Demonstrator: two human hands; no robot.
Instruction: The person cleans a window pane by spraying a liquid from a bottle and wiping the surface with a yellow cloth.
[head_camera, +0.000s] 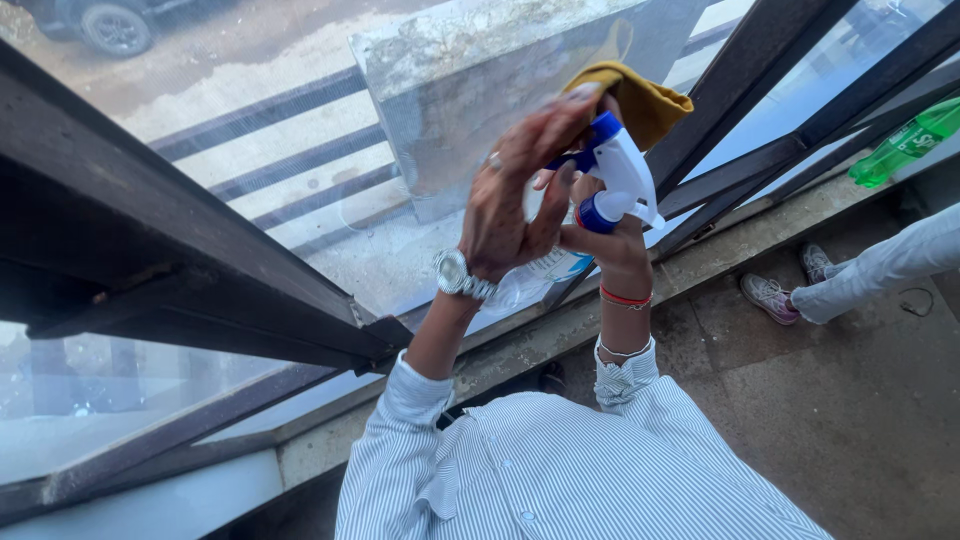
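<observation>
Your hands meet at the window glass.
Your left hand grips a mustard cloth; your right hand clasps the spray bottle just beside it.

Building's glazed frontage; dark-framed window panes above a concrete floor.

Both hands on spray bottle, yellow cloth

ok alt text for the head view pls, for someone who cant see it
Two hands work a white and blue spray bottle before a window: the left hand on its top, the right hand gripping it along with a mustard cloth.
</observation>
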